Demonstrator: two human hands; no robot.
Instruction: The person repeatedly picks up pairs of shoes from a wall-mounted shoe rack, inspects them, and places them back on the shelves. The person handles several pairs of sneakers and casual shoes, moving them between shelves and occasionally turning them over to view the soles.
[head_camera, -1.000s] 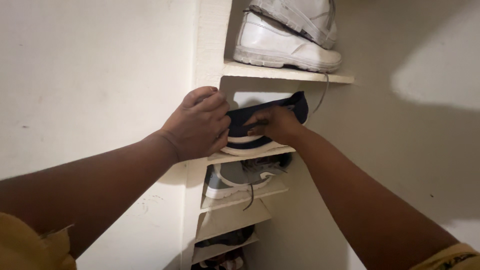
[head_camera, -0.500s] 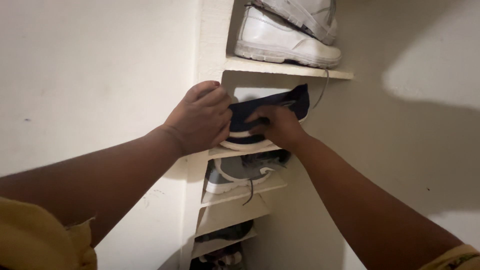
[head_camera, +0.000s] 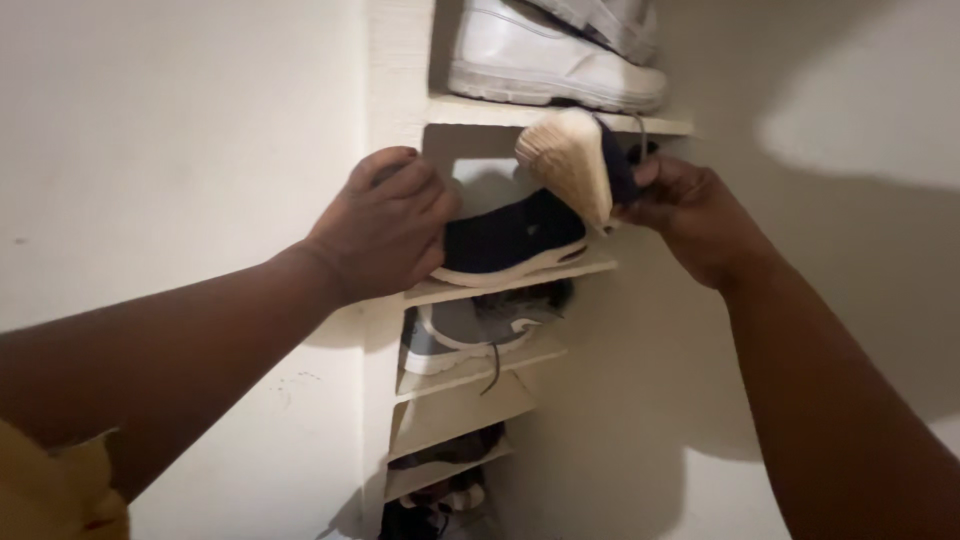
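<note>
A right hand (head_camera: 690, 215) pinched a navy, tan-soled shoe (head_camera: 578, 165) upturned above its mate (head_camera: 510, 240), which the left hand (head_camera: 385, 235) pressed onto the narrow white shelf (head_camera: 600, 268); either could have slipped off.

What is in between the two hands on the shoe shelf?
In the head view, a dark navy shoe with a white sole lies on the shelf between the left hand and the right hand, which holds a second shoe sole-out.
</note>
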